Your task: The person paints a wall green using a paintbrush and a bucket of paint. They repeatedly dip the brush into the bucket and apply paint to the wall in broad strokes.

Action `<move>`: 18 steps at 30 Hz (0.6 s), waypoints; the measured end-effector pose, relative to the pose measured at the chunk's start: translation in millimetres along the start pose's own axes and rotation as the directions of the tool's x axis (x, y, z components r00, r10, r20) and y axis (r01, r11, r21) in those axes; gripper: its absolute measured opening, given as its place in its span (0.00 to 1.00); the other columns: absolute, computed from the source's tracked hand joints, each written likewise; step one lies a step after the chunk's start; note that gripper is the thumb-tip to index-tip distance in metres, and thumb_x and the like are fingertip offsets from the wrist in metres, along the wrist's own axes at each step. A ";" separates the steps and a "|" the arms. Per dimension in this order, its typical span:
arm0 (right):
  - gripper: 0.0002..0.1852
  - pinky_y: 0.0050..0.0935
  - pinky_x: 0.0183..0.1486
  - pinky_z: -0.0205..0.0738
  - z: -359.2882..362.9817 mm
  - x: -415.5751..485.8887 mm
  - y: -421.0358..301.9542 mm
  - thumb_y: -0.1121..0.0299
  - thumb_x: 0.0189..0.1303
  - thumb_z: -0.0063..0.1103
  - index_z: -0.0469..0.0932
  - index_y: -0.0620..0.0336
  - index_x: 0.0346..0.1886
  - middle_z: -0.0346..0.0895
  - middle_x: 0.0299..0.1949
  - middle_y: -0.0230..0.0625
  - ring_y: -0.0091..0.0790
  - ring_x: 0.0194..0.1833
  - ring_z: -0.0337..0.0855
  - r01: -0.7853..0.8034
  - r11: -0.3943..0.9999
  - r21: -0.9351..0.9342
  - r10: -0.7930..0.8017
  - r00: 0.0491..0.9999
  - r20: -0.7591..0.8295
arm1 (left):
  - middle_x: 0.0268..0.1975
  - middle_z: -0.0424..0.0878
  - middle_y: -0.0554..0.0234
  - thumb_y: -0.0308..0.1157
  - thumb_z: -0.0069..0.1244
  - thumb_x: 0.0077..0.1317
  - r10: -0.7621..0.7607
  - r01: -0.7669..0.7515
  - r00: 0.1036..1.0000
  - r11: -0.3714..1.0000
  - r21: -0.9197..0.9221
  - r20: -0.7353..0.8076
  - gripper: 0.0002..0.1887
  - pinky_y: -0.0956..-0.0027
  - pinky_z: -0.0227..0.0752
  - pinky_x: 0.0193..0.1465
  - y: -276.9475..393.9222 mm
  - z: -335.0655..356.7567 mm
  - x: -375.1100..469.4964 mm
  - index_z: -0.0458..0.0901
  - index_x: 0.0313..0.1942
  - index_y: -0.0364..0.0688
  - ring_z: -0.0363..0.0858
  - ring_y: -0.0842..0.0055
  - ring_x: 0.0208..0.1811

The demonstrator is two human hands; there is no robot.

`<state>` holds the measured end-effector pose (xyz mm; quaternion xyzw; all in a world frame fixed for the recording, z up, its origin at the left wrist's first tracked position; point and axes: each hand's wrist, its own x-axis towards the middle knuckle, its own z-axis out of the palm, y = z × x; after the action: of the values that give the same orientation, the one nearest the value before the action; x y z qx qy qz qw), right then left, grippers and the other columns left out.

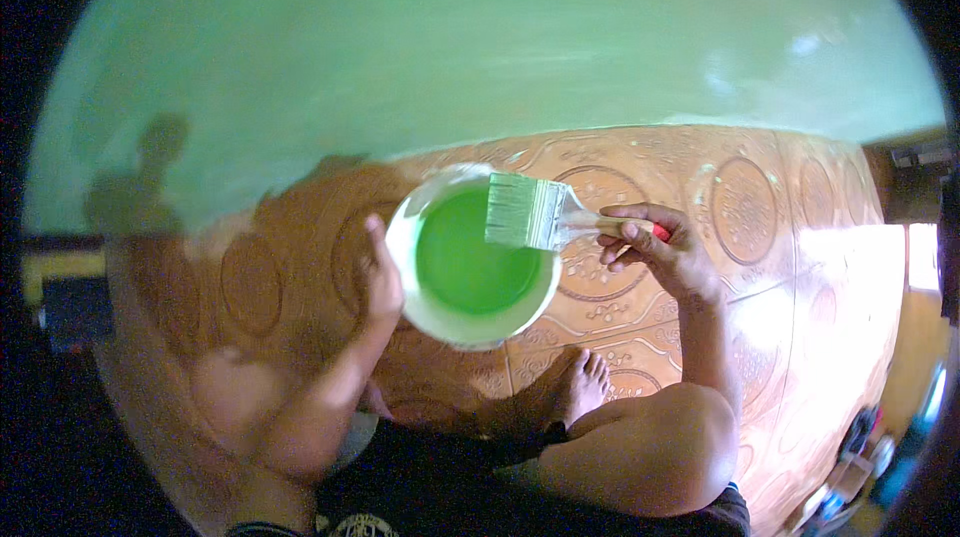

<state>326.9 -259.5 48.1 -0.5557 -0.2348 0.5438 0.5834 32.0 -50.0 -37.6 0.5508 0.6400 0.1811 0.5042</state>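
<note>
My right hand (664,248) grips the wooden handle of a wide flat paintbrush (551,216), whose tip is red. The bristles carry pale green paint and lie over the right part of a white plastic tub (407,267). Bright green liquid paint (476,267) fills the bottom of the tub. My left hand (384,270) is at the tub's left side, thumb raised and palm against the wall; how its hidden fingers support the tub cannot be seen. Beyond the tub, a wall (450,64) is coated in light green, with wet-looking glossy patches at the right.
Brown patterned floor tiles (742,210) meet the wall just beyond the tub, with small green spots on them. My bent knees and a bare foot (586,387) are below. Assorted small items (851,473) lie at the lower right. A dark boxy object (75,308) stands at the far left.
</note>
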 end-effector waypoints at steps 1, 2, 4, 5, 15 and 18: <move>0.19 0.32 0.40 0.83 -10.7 -8.4 -3.2 0.66 0.67 0.57 0.74 0.71 0.55 0.82 0.41 0.49 0.37 0.37 0.85 0.060 0.998 0.010 -0.059 0.995 -0.081 | 0.27 0.82 0.61 0.69 0.25 0.68 -0.030 0.030 1.000 1.000 0.007 0.005 0.43 0.66 0.70 0.35 8.6 -1.1 -6.5 0.83 0.34 0.35 0.78 0.76 0.30; 0.19 0.32 0.40 0.82 -21.2 -15.6 -5.3 0.67 0.67 0.57 0.74 0.71 0.54 0.82 0.41 0.49 0.37 0.37 0.85 0.116 0.993 0.018 -0.111 0.981 -0.156 | 0.31 0.85 0.60 0.69 0.25 0.68 -0.060 0.060 0.998 0.998 0.023 0.010 0.45 0.67 0.72 0.39 15.3 -3.7 -12.8 0.84 0.39 0.33 0.80 0.76 0.34; 0.17 0.31 0.41 0.82 -42.2 -22.7 -7.8 0.68 0.67 0.57 0.75 0.71 0.53 0.82 0.41 0.47 0.36 0.38 0.84 0.252 0.966 0.055 -0.224 0.926 -0.304 | 0.42 0.84 0.50 0.68 0.25 0.69 -0.047 0.047 0.999 0.998 0.034 0.004 0.45 0.64 0.70 0.51 8.1 -10.3 -3.4 0.81 0.46 0.29 0.80 0.67 0.44; 0.17 0.32 0.41 0.82 -55.3 -22.6 -7.2 0.68 0.67 0.56 0.75 0.71 0.53 0.82 0.41 0.46 0.35 0.39 0.85 0.290 0.957 0.028 -0.259 0.890 -0.374 | 0.50 0.81 0.46 0.66 0.26 0.70 0.095 -0.097 0.995 0.987 -0.131 -0.026 0.44 0.65 0.67 0.58 -5.7 -11.2 8.6 0.77 0.52 0.27 0.78 0.64 0.51; 0.15 0.28 0.44 0.82 -123.9 22.2 28.5 0.73 0.66 0.55 0.76 0.72 0.52 0.82 0.37 0.44 0.34 0.37 0.86 0.479 0.878 -0.014 -0.361 0.642 -0.676 | 0.55 0.78 0.50 0.65 0.27 0.71 0.139 -0.137 0.990 0.988 -0.078 0.019 0.44 0.68 0.65 0.60 10.6 -9.0 -6.3 0.73 0.57 0.26 0.76 0.66 0.55; 0.15 0.30 0.46 0.83 -143.1 33.9 32.9 0.73 0.67 0.54 0.76 0.72 0.53 0.82 0.38 0.45 0.34 0.39 0.85 0.492 0.869 -0.048 -0.384 0.610 -0.693 | 0.54 0.78 0.51 0.64 0.26 0.71 0.157 -0.150 0.986 0.982 -0.111 0.054 0.42 0.68 0.66 0.59 6.1 -12.8 -3.7 0.74 0.55 0.27 0.76 0.67 0.54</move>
<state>450.4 -292.3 -31.8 -0.5961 -0.0919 0.1567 0.7821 24.0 -47.1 -25.6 0.5762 0.5691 0.2361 0.5371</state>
